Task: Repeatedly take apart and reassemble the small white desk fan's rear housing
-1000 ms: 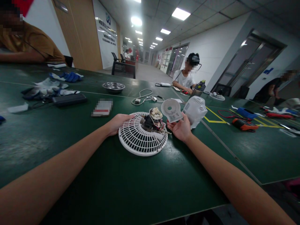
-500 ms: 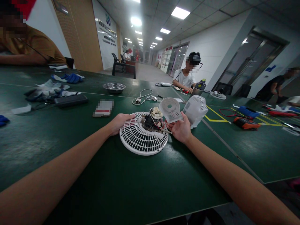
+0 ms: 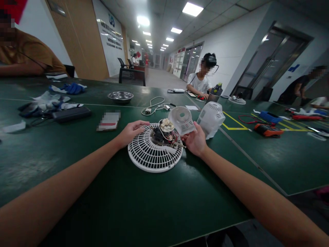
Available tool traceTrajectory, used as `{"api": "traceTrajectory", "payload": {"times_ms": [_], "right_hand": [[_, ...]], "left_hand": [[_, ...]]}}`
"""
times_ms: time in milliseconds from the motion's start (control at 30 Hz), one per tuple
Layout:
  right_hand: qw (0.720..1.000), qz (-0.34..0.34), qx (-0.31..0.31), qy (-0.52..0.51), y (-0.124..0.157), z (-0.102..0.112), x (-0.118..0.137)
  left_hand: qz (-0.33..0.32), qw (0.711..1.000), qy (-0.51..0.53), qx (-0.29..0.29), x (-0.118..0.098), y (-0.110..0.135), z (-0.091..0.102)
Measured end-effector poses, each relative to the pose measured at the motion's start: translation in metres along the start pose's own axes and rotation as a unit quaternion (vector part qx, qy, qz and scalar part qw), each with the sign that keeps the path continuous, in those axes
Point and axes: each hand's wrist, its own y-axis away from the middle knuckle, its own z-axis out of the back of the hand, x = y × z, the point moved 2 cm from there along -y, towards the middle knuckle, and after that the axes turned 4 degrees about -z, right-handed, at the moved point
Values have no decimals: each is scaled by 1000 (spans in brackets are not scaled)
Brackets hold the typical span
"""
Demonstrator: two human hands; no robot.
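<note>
A round white fan grille [image 3: 144, 157] lies on the green table in front of me, with the bare fan motor [image 3: 163, 135] on top of it. The motor shows wires and a cream-coloured gear part. My left hand [image 3: 131, 133] is at the grille's left rim, fingers stretched out and apart over its edge. In my right hand [image 3: 196, 141] is a white plastic motor cover [image 3: 181, 120] with slots and a round hole, tilted beside the motor. Some right-hand fingers are partly hidden. Just behind this hand stands a white plastic housing [image 3: 211, 120].
Beyond the grille lie a white cable [image 3: 154, 106] and a metal bowl [image 3: 120, 97]. A small box [image 3: 109, 121], a black case [image 3: 72, 114] and gloves [image 3: 69, 88] are on the left. To the right are an orange multimeter [image 3: 267, 130] and a blue tray [image 3: 269, 117]. A co-worker [image 3: 200, 82] sits opposite.
My left hand's fingers have loosened from the grille's rim and spread. My right hand keeps the motor cover, now tilted slightly differently. The whole view has shifted a little.
</note>
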Motion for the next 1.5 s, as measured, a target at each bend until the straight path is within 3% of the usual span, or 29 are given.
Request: {"api": "traceTrajectory", "payload": {"times_ms": [133,367,467,600,700,800,900,1000,1200,1333,1500], "right_hand": [[1000,-3,-3,9,-1,1,0],[1000,2,-16,27,2,-1,-1],[998,36,-15,44,8,-10,-1],[986,132,-3,99,20,-21,-2],[952,219,14,214,30,-23,1],[893,289,56,341,39,-23,7],[830,323,101,443,46,-26,12],[792,340,113,494,48,-28,15],[754,363,123,533,48,-27,21],[746,344,125,557,48,-28,25],[755,317,155,553,45,-27,25]], "left_hand": [[-27,999,-23,3,-10,0,-2],[-72,973,-217,-4,-33,-7,-14],[-106,960,-257,4,-39,-1,-26],[-157,944,-290,28,-39,8,-36],[-170,942,-287,37,-36,10,-36],[-162,952,-260,20,-33,10,-35],[-156,962,-226,0,-32,10,-33],[-146,972,-186,-7,-34,12,-31],[-140,981,-126,42,-46,19,-29],[-126,978,-144,79,-51,19,-32],[-138,967,-203,72,-45,14,-32]]}}
